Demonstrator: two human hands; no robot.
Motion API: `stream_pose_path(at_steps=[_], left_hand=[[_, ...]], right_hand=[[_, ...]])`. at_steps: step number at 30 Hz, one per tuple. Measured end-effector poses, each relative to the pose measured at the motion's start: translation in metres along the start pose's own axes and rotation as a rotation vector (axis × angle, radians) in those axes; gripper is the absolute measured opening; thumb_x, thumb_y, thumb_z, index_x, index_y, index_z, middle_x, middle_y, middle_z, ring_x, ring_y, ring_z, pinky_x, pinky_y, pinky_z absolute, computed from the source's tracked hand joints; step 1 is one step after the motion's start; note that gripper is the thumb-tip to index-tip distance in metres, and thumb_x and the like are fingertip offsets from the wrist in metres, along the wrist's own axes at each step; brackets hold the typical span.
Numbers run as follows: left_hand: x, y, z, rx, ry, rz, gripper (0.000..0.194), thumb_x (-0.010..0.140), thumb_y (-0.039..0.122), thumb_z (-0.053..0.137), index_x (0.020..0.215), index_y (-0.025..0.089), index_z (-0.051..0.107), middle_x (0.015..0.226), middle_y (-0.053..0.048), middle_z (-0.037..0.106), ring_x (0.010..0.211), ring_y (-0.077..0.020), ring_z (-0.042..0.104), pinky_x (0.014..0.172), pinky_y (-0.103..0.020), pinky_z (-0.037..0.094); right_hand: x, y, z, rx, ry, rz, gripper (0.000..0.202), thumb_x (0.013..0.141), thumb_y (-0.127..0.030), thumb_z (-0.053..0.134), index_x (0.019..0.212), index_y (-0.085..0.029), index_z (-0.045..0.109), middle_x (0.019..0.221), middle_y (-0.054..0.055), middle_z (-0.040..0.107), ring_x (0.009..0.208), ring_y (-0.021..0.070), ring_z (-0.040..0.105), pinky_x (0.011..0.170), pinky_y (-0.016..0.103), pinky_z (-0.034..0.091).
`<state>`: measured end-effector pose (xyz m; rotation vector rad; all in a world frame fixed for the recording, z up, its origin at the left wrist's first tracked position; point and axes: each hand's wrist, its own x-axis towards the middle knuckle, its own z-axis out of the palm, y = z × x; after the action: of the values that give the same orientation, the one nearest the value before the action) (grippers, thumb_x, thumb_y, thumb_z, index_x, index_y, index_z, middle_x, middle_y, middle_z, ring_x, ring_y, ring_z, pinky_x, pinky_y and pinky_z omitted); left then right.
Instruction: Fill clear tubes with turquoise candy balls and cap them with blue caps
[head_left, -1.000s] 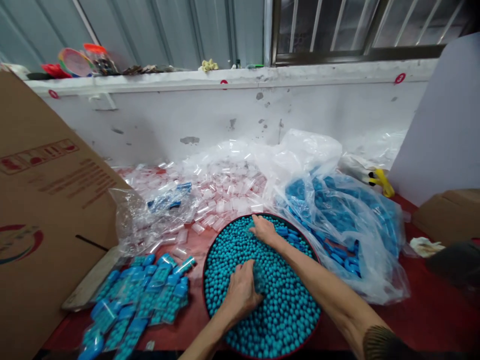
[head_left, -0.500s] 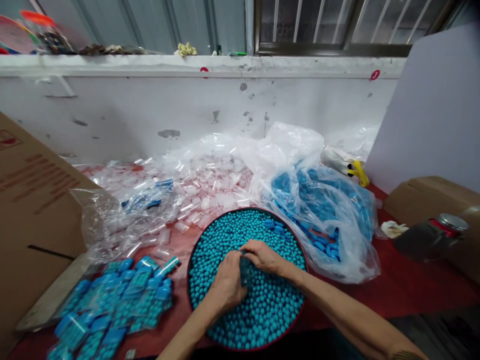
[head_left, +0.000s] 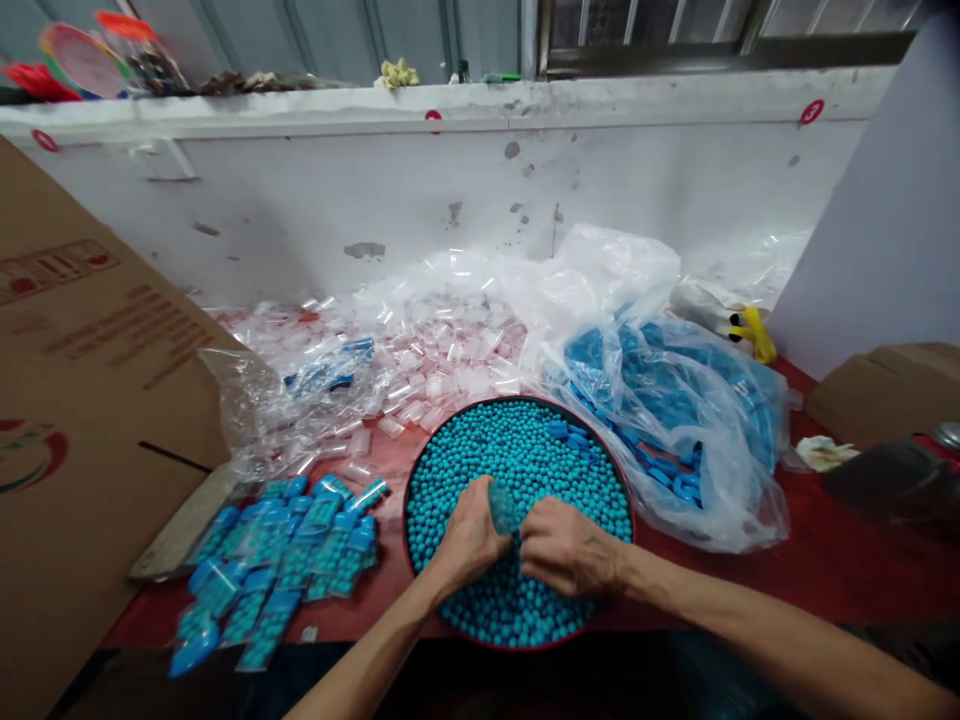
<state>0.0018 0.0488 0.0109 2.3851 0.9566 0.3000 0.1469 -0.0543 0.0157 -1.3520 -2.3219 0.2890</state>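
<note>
A round tray (head_left: 631,500) with a red rim is full of small teal balls (head_left: 480,440). Over its middle my left hand (head_left: 474,535) holds a clear container (head_left: 504,508), its fingers wrapped round the near side. Just to the right, my right hand (head_left: 566,548) has its fingers curled low over the balls; what they hold, if anything, is hidden. Several blue caps (head_left: 574,436) lie on the balls near the tray's upper right edge.
Filled containers with blue caps (head_left: 319,515) are heaped at the left, beside a cardboard box (head_left: 97,350). Clear containers (head_left: 450,370) are spread behind the tray. A plastic bag with blue pieces (head_left: 675,400) is at the right. A red cloth (head_left: 795,560) covers the table.
My right hand has come away from the container and moved down onto the balls. My left hand still holds the container, its upper end now uncovered. The view has shifted left.
</note>
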Motion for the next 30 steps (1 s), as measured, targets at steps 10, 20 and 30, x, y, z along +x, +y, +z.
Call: stream_pose_path(at_steps=[10,20,30], left_hand=[[-0.008,-0.019,-0.047,0.192,0.031,-0.166,0.061,0.056,0.020,0.053,0.113,0.008,0.033,0.104,-0.014,0.050,0.100,-0.0244,0.048,0.084,-0.033,0.038],[-0.008,-0.033,-0.024,0.313,-0.108,-0.172,0.041,0.057,0.019,0.050,0.096,0.012,0.040,0.099,-0.012,0.051,0.094,-0.0241,0.050,0.079,-0.032,0.038],[0.015,-0.026,-0.018,0.247,-0.181,-0.276,0.050,0.051,0.020,0.057,0.098,0.011,0.041,0.100,-0.013,0.051,0.093,-0.0252,0.050,0.077,-0.030,0.038]], right_hand=[[0.039,0.016,0.038,-0.268,-0.137,-0.397,0.018,0.074,-0.039,0.047,0.077,-0.024,0.056,0.089,0.004,0.054,0.098,0.0206,0.041,0.094,0.043,0.019],[0.034,0.059,0.021,-0.109,0.305,0.246,0.029,0.083,-0.034,0.041,0.106,-0.019,0.052,0.108,0.009,0.049,0.106,0.0207,0.040,0.094,0.042,0.025],[0.044,0.114,0.028,0.381,0.657,0.744,0.030,0.078,-0.035,0.043,0.089,-0.014,0.061,0.094,0.008,0.060,0.092,0.0196,0.052,0.088,0.033,0.035]])
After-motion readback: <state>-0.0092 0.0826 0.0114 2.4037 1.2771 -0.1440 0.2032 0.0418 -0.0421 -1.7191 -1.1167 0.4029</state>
